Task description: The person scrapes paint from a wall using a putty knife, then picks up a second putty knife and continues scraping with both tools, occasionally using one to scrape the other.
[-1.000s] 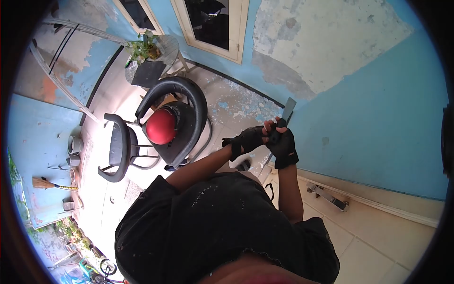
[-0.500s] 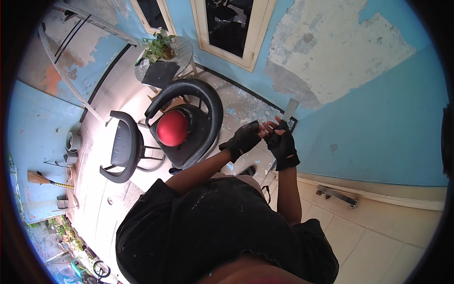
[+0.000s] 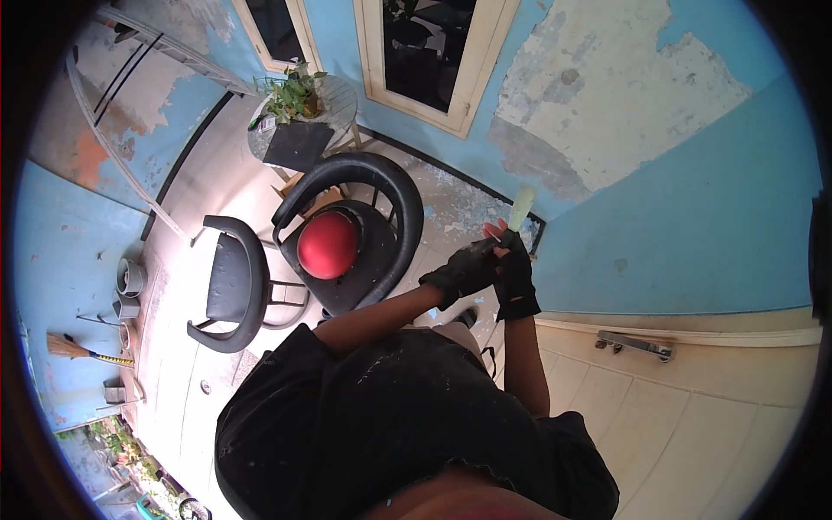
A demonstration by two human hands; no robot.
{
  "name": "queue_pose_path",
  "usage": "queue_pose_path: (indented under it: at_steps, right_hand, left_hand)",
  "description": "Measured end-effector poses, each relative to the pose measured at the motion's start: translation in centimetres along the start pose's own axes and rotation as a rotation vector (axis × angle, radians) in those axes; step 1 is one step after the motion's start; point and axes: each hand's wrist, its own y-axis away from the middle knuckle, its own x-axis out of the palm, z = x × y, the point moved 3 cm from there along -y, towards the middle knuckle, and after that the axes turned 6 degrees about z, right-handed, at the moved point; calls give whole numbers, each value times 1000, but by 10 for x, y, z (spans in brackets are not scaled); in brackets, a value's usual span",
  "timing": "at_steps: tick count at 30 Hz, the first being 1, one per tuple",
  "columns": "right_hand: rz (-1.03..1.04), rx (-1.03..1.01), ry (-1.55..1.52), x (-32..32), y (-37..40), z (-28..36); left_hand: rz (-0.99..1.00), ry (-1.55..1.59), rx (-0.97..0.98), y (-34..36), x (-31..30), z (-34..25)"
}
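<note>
My right hand [image 3: 517, 282], in a black fingerless glove, is closed around a scraper. The flat blade of this scraper [image 3: 522, 208] points up and away from me, beside the foot of the wall; its handle is hidden in the hand. My left hand [image 3: 468, 270], gloved the same way, is pressed against the right hand near the scraper's handle. Its fingers are mostly hidden, so I cannot see whether they grip anything.
A black armchair [image 3: 381, 251] holds a red helmet [image 3: 328, 245]. Another black chair [image 3: 227, 282] stands left. Behind is a round table [image 3: 340, 100] with a potted plant [image 3: 295, 94]. Paint is peeling from the blue wall [image 3: 676, 208]; flakes litter the floor. A ladder [image 3: 130, 165] leans at left.
My left hand has moved right and now overlaps the right hand. The scraper blade has turned slightly and catches the light differently. The view has shifted a little.
</note>
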Motion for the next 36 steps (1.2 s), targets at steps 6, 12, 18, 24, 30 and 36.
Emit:
queue_pose_path:
  at_steps: [6,12,18,24,30,36]
  right_hand:
    - [56,11,30,12,-2,-9]
    - [78,75,36,31,-12,-19]
    - [80,80,-144,41,-21,-16]
    - [114,68,-206,42,-32,-8]
    - [143,113,-268,22,-53,-8]
    - [212,186,-237,11,-80,12]
  left_hand:
    - [-69,28,23,0,-3,21]
    - [-186,-65,173,2,-28,31]
    - [-206,46,95,-5,-48,29]
    - [-162,-4,-20,-14,-54,22]
    - [-195,-6,-29,-43,-53,34]
    - [-247,-50,-32,-88,-50,52]
